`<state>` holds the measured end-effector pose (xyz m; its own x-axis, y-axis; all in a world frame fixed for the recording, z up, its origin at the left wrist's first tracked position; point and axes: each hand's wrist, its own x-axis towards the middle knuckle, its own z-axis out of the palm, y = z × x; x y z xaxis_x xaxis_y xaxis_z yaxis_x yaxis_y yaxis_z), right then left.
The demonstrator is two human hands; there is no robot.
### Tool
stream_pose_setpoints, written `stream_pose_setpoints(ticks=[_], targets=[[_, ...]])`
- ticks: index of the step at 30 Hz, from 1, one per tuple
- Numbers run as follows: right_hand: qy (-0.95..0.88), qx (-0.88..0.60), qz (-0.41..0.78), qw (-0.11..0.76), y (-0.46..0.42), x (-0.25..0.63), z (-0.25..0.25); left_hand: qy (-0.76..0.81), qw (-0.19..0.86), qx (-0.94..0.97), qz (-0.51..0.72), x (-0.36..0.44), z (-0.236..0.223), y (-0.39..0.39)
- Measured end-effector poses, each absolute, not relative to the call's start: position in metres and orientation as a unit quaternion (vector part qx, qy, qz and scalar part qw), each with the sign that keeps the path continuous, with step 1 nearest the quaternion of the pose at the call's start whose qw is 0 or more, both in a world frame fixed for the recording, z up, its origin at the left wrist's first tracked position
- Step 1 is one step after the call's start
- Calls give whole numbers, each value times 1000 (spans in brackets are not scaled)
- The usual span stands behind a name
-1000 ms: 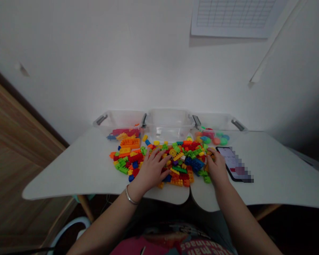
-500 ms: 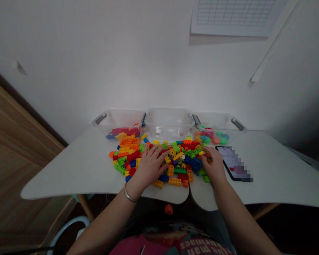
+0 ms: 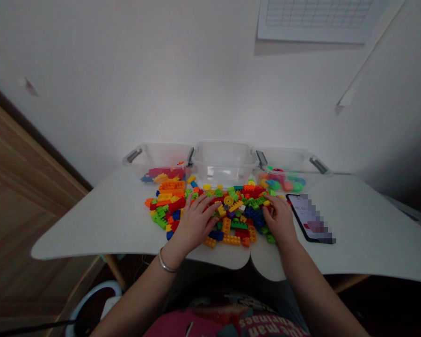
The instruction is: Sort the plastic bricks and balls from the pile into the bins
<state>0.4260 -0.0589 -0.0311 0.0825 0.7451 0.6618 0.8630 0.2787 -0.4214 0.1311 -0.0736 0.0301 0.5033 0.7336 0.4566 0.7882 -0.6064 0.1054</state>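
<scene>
A heap of colourful plastic building bricks (image 3: pixel 231 210) lies on the white table (image 3: pixel 108 220) in front of me. My left hand (image 3: pixel 195 221) rests flat on the left part of the heap with its fingers spread. My right hand (image 3: pixel 279 219) lies on the heap's right edge, fingers curled over some bricks; I cannot make out anything held in it. A silver bangle (image 3: pixel 165 265) sits on my left wrist.
Three clear plastic bins stand along the wall: the left bin (image 3: pixel 157 161) holds some bricks, the middle bin (image 3: pixel 224 161) looks empty, the right bin (image 3: pixel 287 164) holds round coloured pieces. A phone (image 3: pixel 310 217) lies right of my right hand. A wooden panel (image 3: pixel 21 187) is at left.
Both hands have shifted slightly over the bricks and some bricks near the table's front edge have moved. An orange brick seen falling below the edge half a second ago is out of sight now.
</scene>
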Motion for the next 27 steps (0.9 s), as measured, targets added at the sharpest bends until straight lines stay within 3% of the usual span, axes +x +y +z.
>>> stream_pose_setpoints(ticks=[15, 27], targets=[[-655, -614, -81, 433, -60, 429, -28, -463, 42, -853, -238, 133, 31, -78], [-589, -612, -93, 519, -67, 431, -22, -455, 13, -853, -254, 138, 33, -80]])
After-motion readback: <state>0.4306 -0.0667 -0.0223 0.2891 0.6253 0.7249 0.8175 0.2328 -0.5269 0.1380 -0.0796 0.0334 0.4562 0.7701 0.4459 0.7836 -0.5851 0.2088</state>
